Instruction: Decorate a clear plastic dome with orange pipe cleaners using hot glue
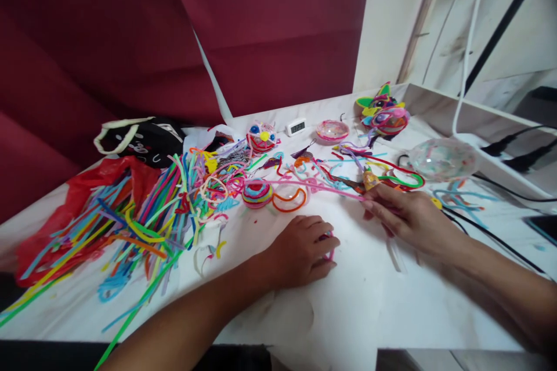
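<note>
My left hand (pixel 304 252) rests on the white table, fingers curled over a small pink-edged piece (pixel 331 254) with dark blue and purple on it; most of it is hidden. Between thumb and fingers of my right hand (pixel 402 214) is a long pink pipe cleaner (pixel 322 187), stretching left across the table. What looks like scissors, with dark blades (pixel 346 181) and a yellow-orange handle (pixel 369 178), lies against the right fingers; whether they grip it I cannot tell. Just beyond my left hand sit a striped pipe-cleaner dome (pixel 256 193) and a clear shell edged in orange (pixel 289 199).
Many loose pipe cleaners (pixel 165 203) and a red plastic bag (pixel 130 171) cover the left side. Behind are a black pouch (pixel 148 142), decorated ball (pixel 261 138), white digital clock (pixel 296 127), pink-rimmed bowl (pixel 332 131), colourful figure (pixel 383 111) and clear bowl (pixel 444 159). Black cables run at right.
</note>
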`<action>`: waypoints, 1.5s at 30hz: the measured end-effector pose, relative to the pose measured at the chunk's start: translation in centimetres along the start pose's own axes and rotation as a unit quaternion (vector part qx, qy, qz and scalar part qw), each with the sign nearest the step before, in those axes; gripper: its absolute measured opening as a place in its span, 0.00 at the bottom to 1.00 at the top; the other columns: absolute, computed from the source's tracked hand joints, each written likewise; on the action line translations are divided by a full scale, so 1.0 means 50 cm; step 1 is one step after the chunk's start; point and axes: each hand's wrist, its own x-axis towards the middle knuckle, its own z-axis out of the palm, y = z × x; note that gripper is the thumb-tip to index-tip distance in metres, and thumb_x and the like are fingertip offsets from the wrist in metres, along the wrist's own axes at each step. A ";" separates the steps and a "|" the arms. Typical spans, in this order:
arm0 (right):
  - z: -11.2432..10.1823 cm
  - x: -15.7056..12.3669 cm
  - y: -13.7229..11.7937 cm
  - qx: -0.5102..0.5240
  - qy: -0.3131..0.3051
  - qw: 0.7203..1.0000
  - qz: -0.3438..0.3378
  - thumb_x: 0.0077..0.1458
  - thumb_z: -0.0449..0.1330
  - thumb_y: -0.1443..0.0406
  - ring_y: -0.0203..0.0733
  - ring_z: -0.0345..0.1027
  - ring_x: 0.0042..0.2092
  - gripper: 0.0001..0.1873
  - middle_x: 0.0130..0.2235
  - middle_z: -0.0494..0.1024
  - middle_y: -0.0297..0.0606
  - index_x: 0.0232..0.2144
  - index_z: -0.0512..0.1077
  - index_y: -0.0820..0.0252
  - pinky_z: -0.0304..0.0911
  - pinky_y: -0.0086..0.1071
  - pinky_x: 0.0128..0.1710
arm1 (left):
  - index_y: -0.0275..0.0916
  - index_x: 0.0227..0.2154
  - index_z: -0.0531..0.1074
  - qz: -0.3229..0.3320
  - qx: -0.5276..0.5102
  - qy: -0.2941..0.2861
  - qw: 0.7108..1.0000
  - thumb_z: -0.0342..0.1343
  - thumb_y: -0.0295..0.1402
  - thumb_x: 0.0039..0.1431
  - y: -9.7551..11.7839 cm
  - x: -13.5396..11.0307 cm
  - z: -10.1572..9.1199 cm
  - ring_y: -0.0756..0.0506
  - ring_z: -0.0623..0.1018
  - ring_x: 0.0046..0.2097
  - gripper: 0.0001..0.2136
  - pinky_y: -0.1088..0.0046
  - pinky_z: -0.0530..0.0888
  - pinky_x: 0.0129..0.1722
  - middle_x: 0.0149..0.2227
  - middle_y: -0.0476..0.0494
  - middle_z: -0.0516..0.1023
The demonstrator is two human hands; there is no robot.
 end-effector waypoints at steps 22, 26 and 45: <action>0.002 -0.004 -0.036 -0.012 -0.069 0.997 -0.045 0.62 0.46 0.57 0.32 0.62 0.23 0.14 0.22 0.69 0.31 0.33 0.68 0.57 0.57 0.26 0.24 | 0.35 0.45 0.71 0.102 0.139 0.284 0.943 0.55 0.28 0.54 0.007 -0.025 -0.010 0.43 0.72 0.47 0.14 0.64 0.67 0.46 0.42 0.40 0.76; 0.004 -0.007 -0.039 -0.014 -0.081 0.994 -0.068 0.63 0.46 0.59 0.31 0.63 0.24 0.15 0.24 0.71 0.32 0.34 0.68 0.58 0.57 0.25 0.26 | 0.35 0.47 0.70 -0.009 0.186 0.309 0.933 0.55 0.29 0.55 -0.002 -0.023 -0.018 0.40 0.71 0.49 0.16 0.61 0.66 0.46 0.46 0.37 0.75; 0.001 -0.045 -0.002 -0.241 -0.005 0.950 -0.197 0.61 0.48 0.66 0.43 0.68 0.37 0.14 0.33 0.74 0.43 0.32 0.73 0.59 0.63 0.35 0.37 | 0.37 0.38 0.72 -0.054 0.077 0.172 0.981 0.46 0.26 0.61 0.029 -0.032 -0.020 0.51 0.69 0.24 0.10 0.76 0.62 0.21 0.24 0.49 0.70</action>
